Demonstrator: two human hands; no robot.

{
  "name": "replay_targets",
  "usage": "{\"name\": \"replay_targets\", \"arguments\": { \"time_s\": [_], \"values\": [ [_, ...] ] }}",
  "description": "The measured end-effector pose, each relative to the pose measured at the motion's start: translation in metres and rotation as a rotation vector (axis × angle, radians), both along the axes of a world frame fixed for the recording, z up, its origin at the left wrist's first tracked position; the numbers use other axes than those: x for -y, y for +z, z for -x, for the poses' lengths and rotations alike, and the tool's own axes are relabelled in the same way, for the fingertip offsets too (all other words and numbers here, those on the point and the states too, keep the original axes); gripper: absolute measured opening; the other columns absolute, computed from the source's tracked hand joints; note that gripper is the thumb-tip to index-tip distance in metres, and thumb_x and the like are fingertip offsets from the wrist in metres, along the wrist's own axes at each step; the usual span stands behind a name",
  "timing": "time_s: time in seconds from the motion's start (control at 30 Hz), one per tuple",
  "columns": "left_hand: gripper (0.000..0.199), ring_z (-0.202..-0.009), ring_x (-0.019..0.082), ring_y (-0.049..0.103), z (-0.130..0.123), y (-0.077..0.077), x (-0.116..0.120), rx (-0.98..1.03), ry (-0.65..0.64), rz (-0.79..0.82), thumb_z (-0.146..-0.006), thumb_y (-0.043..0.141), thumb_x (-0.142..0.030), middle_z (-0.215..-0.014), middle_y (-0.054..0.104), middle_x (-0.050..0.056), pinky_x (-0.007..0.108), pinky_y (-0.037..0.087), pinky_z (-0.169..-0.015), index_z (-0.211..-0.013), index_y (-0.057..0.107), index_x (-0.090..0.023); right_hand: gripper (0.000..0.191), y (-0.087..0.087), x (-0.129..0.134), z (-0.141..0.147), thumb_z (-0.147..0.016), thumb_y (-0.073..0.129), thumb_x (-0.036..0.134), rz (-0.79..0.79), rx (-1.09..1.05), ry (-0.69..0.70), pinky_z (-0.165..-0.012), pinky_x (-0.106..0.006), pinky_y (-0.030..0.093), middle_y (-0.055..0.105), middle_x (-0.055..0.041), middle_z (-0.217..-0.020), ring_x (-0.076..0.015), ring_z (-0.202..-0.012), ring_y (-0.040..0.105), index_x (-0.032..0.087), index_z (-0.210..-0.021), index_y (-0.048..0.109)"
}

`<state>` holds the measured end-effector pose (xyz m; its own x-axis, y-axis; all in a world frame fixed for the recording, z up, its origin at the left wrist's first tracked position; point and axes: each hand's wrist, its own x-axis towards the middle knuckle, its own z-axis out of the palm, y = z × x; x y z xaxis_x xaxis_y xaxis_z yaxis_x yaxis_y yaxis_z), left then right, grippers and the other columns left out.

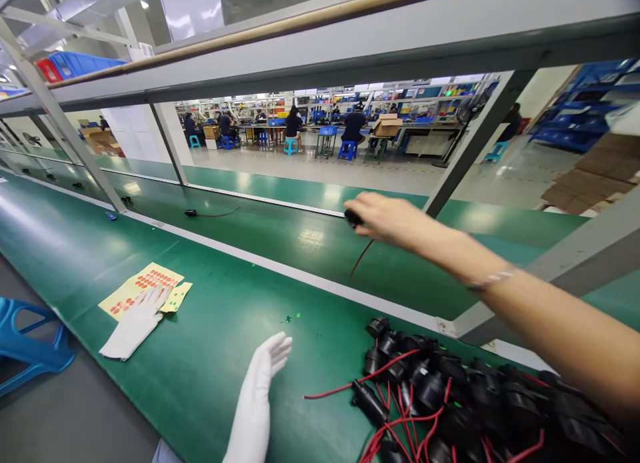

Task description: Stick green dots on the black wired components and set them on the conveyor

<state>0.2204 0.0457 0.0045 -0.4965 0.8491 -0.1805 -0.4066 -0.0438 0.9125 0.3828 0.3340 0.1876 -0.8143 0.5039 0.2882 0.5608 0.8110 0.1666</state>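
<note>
My right hand [377, 216], bare with a bracelet on the wrist, reaches out over the green belt behind the bench. Its fingers are closed around a black cylindrical part [353, 217], and a thin red wire [362, 258] hangs below. My left hand [265, 366], in a white glove, hovers over the green bench with fingers stretched and nothing in them. To its right lies a heap of black wired parts [430, 390] with tangled red leads. Farther along the belt lies a similar black part [191, 212] with its wire trailing right.
A loose white glove [133, 328] rests on a sheet of red stickers [150, 280], beside a smaller piece with green dots [177, 298]. Grey metal posts [167, 143] and an overhead shelf frame the belt. A blue stool [30, 343] stands at left. People sit in the background.
</note>
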Motion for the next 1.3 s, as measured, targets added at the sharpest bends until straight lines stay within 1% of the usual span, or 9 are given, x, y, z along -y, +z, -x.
{"name": "replay_targets", "arguments": {
  "time_s": [0.07, 0.2, 0.3, 0.43, 0.67, 0.9, 1.03, 1.17, 1.3],
  "values": [
    [0.067, -0.116, 0.034, 0.066, 0.012, -0.014, 0.004, 0.029, -0.007, 0.056, -0.083, 0.060, -0.074, -0.119, 0.073, 0.017, 0.054, 0.040, -0.114, -0.112, 0.073, -0.015, 0.011, -0.032, -0.029, 0.024, -0.087, 0.072, 0.010, 0.097, 0.184, 0.002, -0.082, -0.033, 0.054, 0.067, -0.0084, -0.099, -0.0187, -0.089, 0.064, 0.010, -0.097, 0.066],
    [0.064, -0.111, 0.036, 0.069, 0.028, -0.030, 0.012, 0.047, -0.076, 0.150, -0.080, 0.060, -0.076, -0.112, 0.076, 0.015, 0.059, 0.035, -0.117, -0.102, 0.077, -0.019, 0.013, -0.105, -0.052, 0.051, -0.094, 0.069, 0.023, 0.250, 0.386, -0.031, -0.082, -0.035, 0.057, 0.067, -0.0061, -0.100, -0.0171, -0.089, 0.066, 0.011, -0.098, 0.066],
    [0.058, -0.112, 0.037, 0.069, 0.032, -0.029, 0.010, 0.059, -0.115, 0.192, -0.078, 0.064, -0.075, -0.107, 0.077, 0.013, 0.061, 0.032, -0.118, -0.097, 0.078, -0.021, 0.020, -0.129, -0.052, 0.049, -0.096, 0.068, 0.025, 0.315, 0.403, -0.045, -0.087, -0.039, 0.056, 0.066, -0.0086, -0.114, -0.0197, -0.098, 0.066, 0.012, -0.110, 0.066],
    [0.043, -0.112, 0.035, 0.070, 0.027, -0.021, -0.002, 0.086, -0.172, 0.244, -0.079, 0.069, -0.063, -0.100, 0.079, 0.010, 0.058, 0.032, -0.119, -0.092, 0.078, -0.023, 0.028, -0.123, -0.038, 0.010, -0.098, 0.065, 0.029, 0.368, 0.342, -0.135, -0.090, -0.041, 0.055, 0.064, -0.0101, -0.119, -0.0213, -0.101, 0.065, 0.012, -0.120, 0.062],
    [0.038, -0.105, 0.032, 0.072, 0.000, -0.017, -0.008, 0.117, -0.311, 0.169, -0.086, 0.066, -0.053, -0.104, 0.077, 0.013, 0.056, 0.039, -0.114, -0.098, 0.078, -0.018, 0.039, -0.117, 0.031, -0.099, -0.089, 0.072, 0.047, 0.616, 0.414, -0.338, -0.058, -0.025, 0.048, 0.058, 0.0026, -0.064, -0.0098, -0.054, 0.053, 0.014, -0.072, 0.060],
    [0.046, -0.101, 0.029, 0.072, -0.030, -0.005, -0.008, 0.058, -0.341, 0.098, -0.085, 0.068, -0.058, -0.104, 0.077, 0.013, 0.047, 0.048, -0.104, -0.102, 0.076, -0.015, 0.016, -0.119, 0.064, -0.113, -0.087, 0.063, 0.029, 0.578, 0.166, -0.337, -0.069, -0.036, 0.050, 0.067, -0.0115, -0.083, -0.0215, -0.070, 0.062, 0.014, -0.091, 0.060],
    [0.055, -0.115, 0.029, 0.065, -0.051, 0.019, -0.008, -0.061, -0.385, -0.050, -0.097, 0.050, -0.059, -0.121, 0.071, 0.016, 0.045, 0.046, -0.107, -0.118, 0.070, -0.013, 0.033, -0.105, 0.118, -0.100, -0.099, 0.050, 0.040, 0.569, -0.102, -0.105, -0.089, -0.033, 0.054, 0.065, -0.0113, -0.119, -0.0217, -0.101, 0.067, 0.019, -0.126, 0.050],
    [0.042, -0.118, 0.024, 0.062, -0.072, 0.041, -0.005, 0.108, -0.596, -0.256, -0.105, 0.043, -0.042, -0.123, 0.068, 0.012, 0.042, 0.043, -0.109, -0.125, 0.068, -0.015, 0.043, -0.104, 0.179, -0.084, -0.095, 0.059, 0.025, 0.420, -0.455, 0.317, -0.096, -0.024, 0.055, 0.064, -0.0071, -0.124, -0.0186, -0.114, 0.065, 0.026, -0.135, 0.043],
    [0.049, -0.104, 0.024, 0.066, -0.072, 0.048, 0.004, 0.134, -0.685, -0.347, -0.099, 0.053, -0.050, -0.112, 0.070, 0.015, 0.042, 0.047, -0.101, -0.123, 0.069, -0.011, 0.044, -0.111, 0.202, -0.076, -0.094, 0.055, 0.015, 0.324, -0.587, 0.513, -0.103, -0.019, 0.050, 0.064, -0.0110, -0.123, -0.0159, -0.118, 0.064, 0.018, -0.137, 0.046]
  ]
}}
